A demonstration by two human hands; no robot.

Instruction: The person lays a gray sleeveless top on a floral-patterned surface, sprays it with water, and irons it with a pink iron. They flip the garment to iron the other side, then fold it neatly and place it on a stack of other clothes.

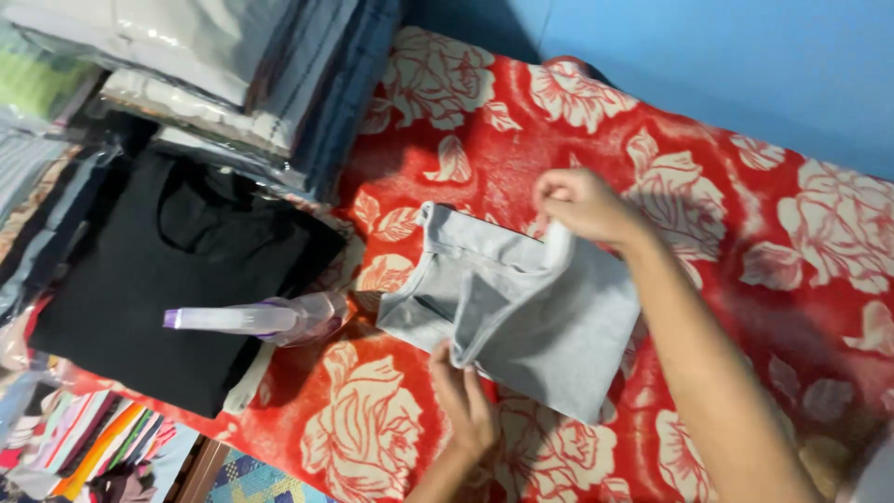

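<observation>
A red blanket (521, 121) with large cream roses covers the surface, running from the top middle down to the lower right. Behind it stands a blue wall (708, 56).

At upper left sits a stack of folded clothes (233, 74) in clear plastic wraps, whites, stripes and dark blues. Below that lies a black shirt (158, 279), spread flat, its neckline toward the stack. A clear spray bottle (270, 319) with a purple tip lies on its side across the shirt's right edge and onto the blanket.

The grey garment (549, 326) lies on the blanket in the middle, just right of the bottle. It is plain light grey knit, partly folded: one layer is turned over itself, with a ribbed edge along the top left and a fold ridge running down its middle. Its lower right corner lies flat.

The right hand (582, 203) pinches the garment's upper edge between fingers and thumb, lifting that edge slightly. The left hand (466, 401) rests at the lower fold, fingers straight against the cloth, pressing rather than closed around it.

At lower left, bright striped cloths (93, 447) show.
</observation>
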